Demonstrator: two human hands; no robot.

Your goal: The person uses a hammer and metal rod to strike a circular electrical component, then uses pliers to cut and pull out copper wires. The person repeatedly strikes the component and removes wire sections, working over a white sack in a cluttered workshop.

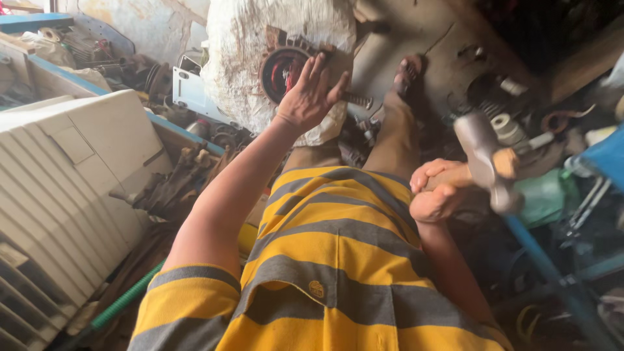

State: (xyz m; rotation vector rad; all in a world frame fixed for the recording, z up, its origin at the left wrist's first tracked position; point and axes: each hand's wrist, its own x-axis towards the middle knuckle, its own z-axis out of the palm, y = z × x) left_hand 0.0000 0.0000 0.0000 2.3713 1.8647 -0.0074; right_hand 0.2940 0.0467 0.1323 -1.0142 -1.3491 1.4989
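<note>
A white ribbed casing (58, 188) fills the left side. Just right of it lies a heap of dark worn gloves (172, 185), with a green corrugated hose (123, 302) below. Far right of the casing stand a blue pipe (552, 273) and a green container (543, 195).

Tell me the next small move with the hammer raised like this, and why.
Probably bring the hammer down toward the round red-and-black part. The right hand grips its wooden handle with the head lifted, while the left hand lies flat on that part against the white sack, steadying it. Keep the fingers clear.
</note>
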